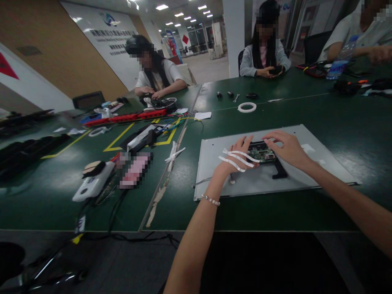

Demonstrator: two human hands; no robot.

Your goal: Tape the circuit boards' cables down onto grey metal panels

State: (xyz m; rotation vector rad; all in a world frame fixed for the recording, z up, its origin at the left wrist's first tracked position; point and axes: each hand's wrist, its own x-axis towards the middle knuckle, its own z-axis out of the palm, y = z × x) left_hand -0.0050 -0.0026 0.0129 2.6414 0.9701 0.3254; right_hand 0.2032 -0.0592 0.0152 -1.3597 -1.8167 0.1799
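A flat grey panel (303,163) lies on the green table, with a green circuit board (262,154) in a black frame on its middle. My left hand (234,157) rests at the board's left side, fingers spread, with white strips lying across its back. From the right, my right hand (284,148) reaches over the board's upper edge, its thumb and index finger pinched together; whatever is between them is too small to make out. A black bracket (279,170) extends below the board. A short cable sticks out at the panel's left edge.
A roll of white tape (246,107) and small tools are behind the panel. Left of it stand a pink phone (136,170), a white device (93,183) and red power strips (125,117). A water bottle (338,65) is at the back right. Three people sit across the green table (171,212).
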